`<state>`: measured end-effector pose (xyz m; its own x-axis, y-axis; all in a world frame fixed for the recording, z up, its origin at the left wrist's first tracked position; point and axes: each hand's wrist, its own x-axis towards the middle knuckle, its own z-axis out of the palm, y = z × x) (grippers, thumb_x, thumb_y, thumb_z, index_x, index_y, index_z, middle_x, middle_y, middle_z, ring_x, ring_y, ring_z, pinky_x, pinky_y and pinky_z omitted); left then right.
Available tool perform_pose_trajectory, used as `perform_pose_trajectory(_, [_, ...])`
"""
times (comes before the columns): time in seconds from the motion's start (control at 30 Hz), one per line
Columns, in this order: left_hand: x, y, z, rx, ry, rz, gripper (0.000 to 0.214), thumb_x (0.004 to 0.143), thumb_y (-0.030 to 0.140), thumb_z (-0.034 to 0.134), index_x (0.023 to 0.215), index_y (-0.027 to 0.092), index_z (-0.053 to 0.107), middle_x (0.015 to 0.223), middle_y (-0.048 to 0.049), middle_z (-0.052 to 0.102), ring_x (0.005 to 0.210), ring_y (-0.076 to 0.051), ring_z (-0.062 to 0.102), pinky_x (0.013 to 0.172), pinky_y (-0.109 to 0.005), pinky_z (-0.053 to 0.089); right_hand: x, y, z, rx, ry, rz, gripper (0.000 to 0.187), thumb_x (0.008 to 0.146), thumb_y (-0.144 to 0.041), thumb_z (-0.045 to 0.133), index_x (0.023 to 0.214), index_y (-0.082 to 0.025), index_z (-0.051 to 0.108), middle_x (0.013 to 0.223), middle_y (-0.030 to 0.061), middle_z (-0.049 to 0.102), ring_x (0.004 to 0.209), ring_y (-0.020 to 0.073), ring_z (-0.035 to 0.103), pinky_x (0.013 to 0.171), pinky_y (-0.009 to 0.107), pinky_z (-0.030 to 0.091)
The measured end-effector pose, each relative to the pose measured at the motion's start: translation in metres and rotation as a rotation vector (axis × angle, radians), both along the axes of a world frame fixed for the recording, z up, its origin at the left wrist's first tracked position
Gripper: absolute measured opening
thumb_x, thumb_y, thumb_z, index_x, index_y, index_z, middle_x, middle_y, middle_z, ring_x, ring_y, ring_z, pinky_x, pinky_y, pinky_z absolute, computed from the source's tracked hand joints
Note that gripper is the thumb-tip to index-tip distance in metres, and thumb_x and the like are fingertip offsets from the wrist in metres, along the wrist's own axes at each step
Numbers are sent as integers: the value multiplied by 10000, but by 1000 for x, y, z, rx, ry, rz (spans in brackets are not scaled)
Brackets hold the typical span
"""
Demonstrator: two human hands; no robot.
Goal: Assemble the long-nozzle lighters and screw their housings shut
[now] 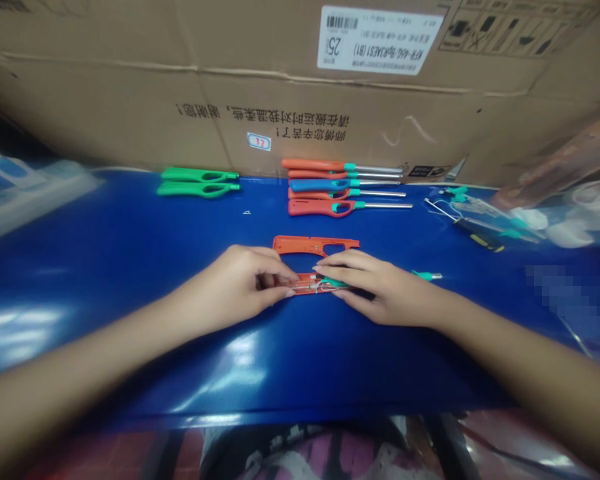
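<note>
An orange lighter shell half (305,289) lies open side up on the blue table, with thin inner parts and a white wire in it. My left hand (247,277) grips its left end between thumb and fingers. Over the right part bends my right hand (380,283), thumb and fingers closed around the shell near a green piece (333,282). A green and metal tip (427,275) sticks out past the right hand; what joins it is hidden. Just beyond both hands rests a second orange shell half (300,245), apart from the first.
Several assembled lighters (320,207) in orange, red and blue lie in a row at the back. Green shells (197,189) are left of them. A screwdriver (480,241) and a bag of small parts (510,217) lie right. Behind stands a cardboard box (145,120).
</note>
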<state>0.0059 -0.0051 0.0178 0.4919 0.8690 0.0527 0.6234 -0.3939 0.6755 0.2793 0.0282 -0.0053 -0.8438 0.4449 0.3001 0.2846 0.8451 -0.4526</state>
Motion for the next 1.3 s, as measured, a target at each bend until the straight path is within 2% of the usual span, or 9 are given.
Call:
perform_pose_trajectory(0.17, [5,1,-6,-266,-141,146,169,834,291,746,955,196,815,825,-41,784,664,-151,708,590,-232,540,-1,0,1,-3,-8,20,337,1010,-183,526,1327,-191,641,1279,111,682,1223,199,620,1078,394,534])
perform_pose_trajectory(0.23, [7,1,-8,-316,-180,182,175,822,296,757,942,182,812,815,-47,789,661,-152,711,587,-227,541,-1,1,-1,13,0,25,316,1011,-176,525,1295,-192,663,1268,108,689,1203,198,629,1054,390,548])
perform_pose_trajectory(0.37, [9,1,-9,-219,-160,159,173,828,312,753,928,183,812,842,-44,793,626,-127,682,554,-211,517,2,5,-7,102,31,27,294,1008,-179,543,1263,-174,690,1297,127,695,1207,212,649,1038,402,562])
perform_pose_trajectory(0.53, [5,1,-6,-9,-78,34,150,870,297,716,944,212,815,905,-23,787,688,-113,685,579,-193,513,5,7,-11,234,-50,102,352,1028,-164,477,1332,-117,648,1440,194,606,1324,266,584,1070,474,541])
perform_pose_trajectory(0.67, [-4,3,2,-4,-40,-28,197,842,271,745,1025,223,797,854,-1,765,663,-101,676,581,-181,520,5,6,-8,203,-85,109,370,1030,-164,461,1353,-123,638,1474,196,575,1352,271,563,1081,493,535])
perform_pose_trajectory(0.87, [-7,4,12,84,-31,-23,162,907,278,670,988,231,804,919,-23,755,733,-123,684,598,-206,515,3,4,-6,149,-47,29,342,1023,-193,507,1327,-183,663,1408,118,648,1307,223,608,1100,431,538])
perform_pose_trajectory(0.93, [-4,3,9,111,-33,-10,176,934,290,655,999,223,805,928,-33,752,763,-132,682,649,-226,524,2,3,-5,134,-25,7,336,1016,-199,526,1323,-185,662,1379,107,668,1287,208,624,1101,405,539])
perform_pose_trajectory(1.1, [4,1,-7,124,-12,-56,206,894,282,736,1070,197,801,932,-55,730,768,-138,664,684,-248,520,0,2,-4,119,12,-2,335,1011,-197,535,1320,-139,651,1333,128,691,1260,197,640,1099,376,541])
perform_pose_trajectory(1.3, [10,-1,-16,18,-114,59,176,893,285,743,1045,242,821,819,-36,696,699,-135,629,651,-256,518,0,3,-6,112,44,-1,352,1006,-196,550,1348,-191,633,1306,102,707,1247,196,649,1088,387,549])
